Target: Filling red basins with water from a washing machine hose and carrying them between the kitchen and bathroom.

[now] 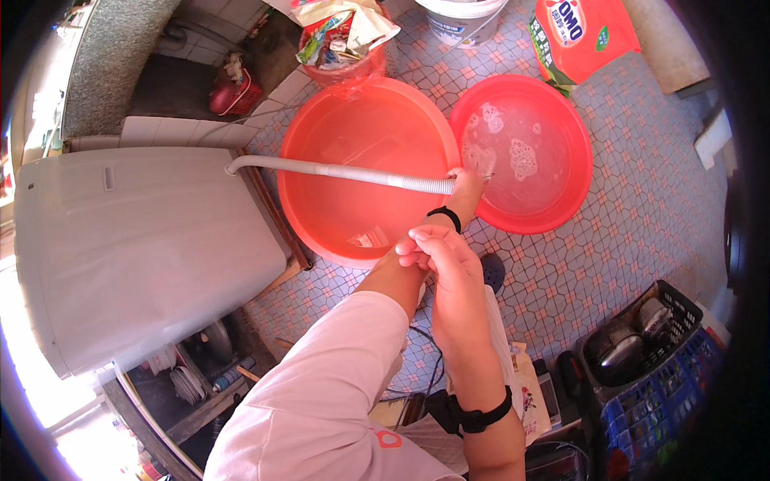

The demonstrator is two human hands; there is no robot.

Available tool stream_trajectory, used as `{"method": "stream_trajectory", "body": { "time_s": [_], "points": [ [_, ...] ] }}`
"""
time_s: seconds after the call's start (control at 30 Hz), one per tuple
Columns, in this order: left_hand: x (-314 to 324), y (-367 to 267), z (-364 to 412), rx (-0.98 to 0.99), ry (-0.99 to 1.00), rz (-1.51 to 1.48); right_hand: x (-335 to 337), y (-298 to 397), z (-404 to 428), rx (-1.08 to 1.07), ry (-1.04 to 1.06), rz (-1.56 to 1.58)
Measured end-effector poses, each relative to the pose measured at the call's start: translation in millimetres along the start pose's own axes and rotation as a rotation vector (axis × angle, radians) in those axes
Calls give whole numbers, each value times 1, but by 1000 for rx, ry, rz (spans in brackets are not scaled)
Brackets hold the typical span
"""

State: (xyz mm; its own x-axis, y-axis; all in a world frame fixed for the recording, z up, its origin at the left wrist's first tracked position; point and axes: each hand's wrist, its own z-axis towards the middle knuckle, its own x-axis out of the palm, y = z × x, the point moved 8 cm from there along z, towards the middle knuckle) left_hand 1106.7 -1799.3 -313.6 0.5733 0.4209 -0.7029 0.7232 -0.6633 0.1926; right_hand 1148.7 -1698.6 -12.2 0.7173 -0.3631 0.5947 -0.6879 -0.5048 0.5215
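Note:
My left hand reaches out to the rims between two basins and is closed around the end of a ribbed grey drain hose. The hose runs from the side of a grey appliance cabinet across a large orange-red plastic basin of water. Beside it stands a smaller red basin, holding cloudy water with patches of foam. Over my left forearm is my right hand, its fingers loosely bent and apart, with no object visible in it. Whether it touches the forearm cannot be told.
A basket with wrappers and a white bucket stand beyond the basins. An orange-red OMO detergent bag is at the upper right. A black crate with metal pots and a blue crate are lower right, on the tiled floor's side.

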Motion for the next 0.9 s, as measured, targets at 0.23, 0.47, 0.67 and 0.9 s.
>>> {"method": "stream_trajectory", "body": {
  "time_s": [0.23,0.47,0.67,0.9],
  "points": [
    [1,1,2,-12,13,-34,4,-1,5,-7,-10,-32],
    [7,2,8,-36,38,-88,3,-4,5,26,-31,-43],
    [0,6,5,-65,-18,-193,0,-3,6,13,-32,-72],
    [-8,6,-2,-68,-55,-115,-1,-6,7,-23,-4,-30]
  ]
}}
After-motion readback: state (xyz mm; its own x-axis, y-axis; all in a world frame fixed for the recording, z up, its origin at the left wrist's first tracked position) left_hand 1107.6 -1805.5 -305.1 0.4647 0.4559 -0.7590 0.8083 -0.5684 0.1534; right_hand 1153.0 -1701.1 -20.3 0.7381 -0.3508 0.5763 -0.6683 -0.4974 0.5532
